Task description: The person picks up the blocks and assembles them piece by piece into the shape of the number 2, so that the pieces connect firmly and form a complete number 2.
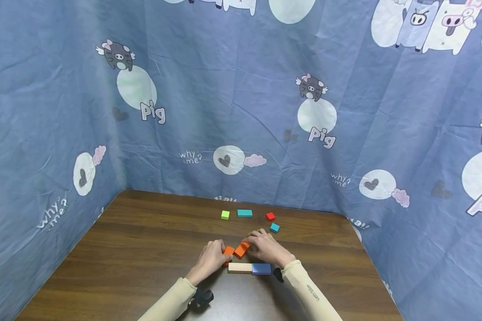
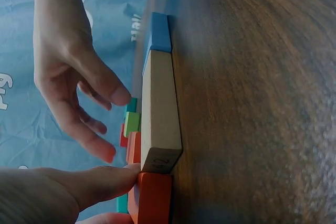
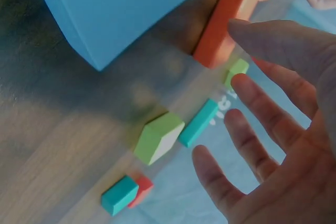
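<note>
My left hand (image 1: 211,257) pinches an orange block (image 2: 155,198) at the end of a plain wood block (image 2: 161,103); its thumb lies along the block's top edge. A second orange block (image 1: 241,251) lies at an angle between the two hands. Over that block's far end hovers my right hand (image 1: 268,248), its fingers spread and a little bent, with nothing gripped. In the right wrist view the thumb overlaps this orange block (image 3: 223,24). A blue block (image 1: 261,269) continues the wood block's line on the right.
Farther back lie a lime green block (image 1: 225,215), a long teal block (image 1: 244,213), a red block (image 1: 270,216) and a small teal block (image 1: 275,228). Another green block (image 3: 159,137) shows near the right fingers. Behind the brown table (image 1: 144,232) hangs a blue patterned cloth (image 1: 233,111).
</note>
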Tool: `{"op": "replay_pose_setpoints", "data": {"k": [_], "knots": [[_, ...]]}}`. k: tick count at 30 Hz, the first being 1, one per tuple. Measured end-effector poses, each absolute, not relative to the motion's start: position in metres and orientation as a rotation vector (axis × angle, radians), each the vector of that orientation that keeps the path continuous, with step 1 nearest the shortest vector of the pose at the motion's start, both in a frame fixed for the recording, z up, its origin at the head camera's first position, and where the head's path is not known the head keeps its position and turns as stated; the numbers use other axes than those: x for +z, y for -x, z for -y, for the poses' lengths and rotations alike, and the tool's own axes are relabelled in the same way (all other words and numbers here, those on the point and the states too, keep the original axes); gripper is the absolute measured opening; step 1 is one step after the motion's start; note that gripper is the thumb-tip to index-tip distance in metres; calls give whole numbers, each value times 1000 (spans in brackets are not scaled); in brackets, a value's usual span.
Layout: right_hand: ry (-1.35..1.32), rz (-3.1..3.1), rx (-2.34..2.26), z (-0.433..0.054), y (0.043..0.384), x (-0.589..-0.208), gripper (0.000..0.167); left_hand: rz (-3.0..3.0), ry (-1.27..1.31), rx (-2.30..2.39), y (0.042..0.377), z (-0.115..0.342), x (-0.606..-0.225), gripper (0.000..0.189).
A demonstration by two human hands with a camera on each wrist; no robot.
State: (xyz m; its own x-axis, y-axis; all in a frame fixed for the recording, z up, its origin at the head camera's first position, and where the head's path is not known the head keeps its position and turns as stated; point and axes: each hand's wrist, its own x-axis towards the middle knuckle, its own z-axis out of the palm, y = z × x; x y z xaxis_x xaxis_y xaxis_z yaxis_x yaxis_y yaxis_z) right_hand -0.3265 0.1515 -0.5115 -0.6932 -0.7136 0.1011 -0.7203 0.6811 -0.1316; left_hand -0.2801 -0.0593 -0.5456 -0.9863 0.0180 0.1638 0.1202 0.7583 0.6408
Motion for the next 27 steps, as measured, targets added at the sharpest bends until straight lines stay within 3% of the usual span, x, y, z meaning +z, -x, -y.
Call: {"op": "replay_pose_setpoints", "data": {"k": [27], "knots": [[-1218,2834,182,-142,334,-523,31,2795,137,-1028,281,58,-549,30]]}}
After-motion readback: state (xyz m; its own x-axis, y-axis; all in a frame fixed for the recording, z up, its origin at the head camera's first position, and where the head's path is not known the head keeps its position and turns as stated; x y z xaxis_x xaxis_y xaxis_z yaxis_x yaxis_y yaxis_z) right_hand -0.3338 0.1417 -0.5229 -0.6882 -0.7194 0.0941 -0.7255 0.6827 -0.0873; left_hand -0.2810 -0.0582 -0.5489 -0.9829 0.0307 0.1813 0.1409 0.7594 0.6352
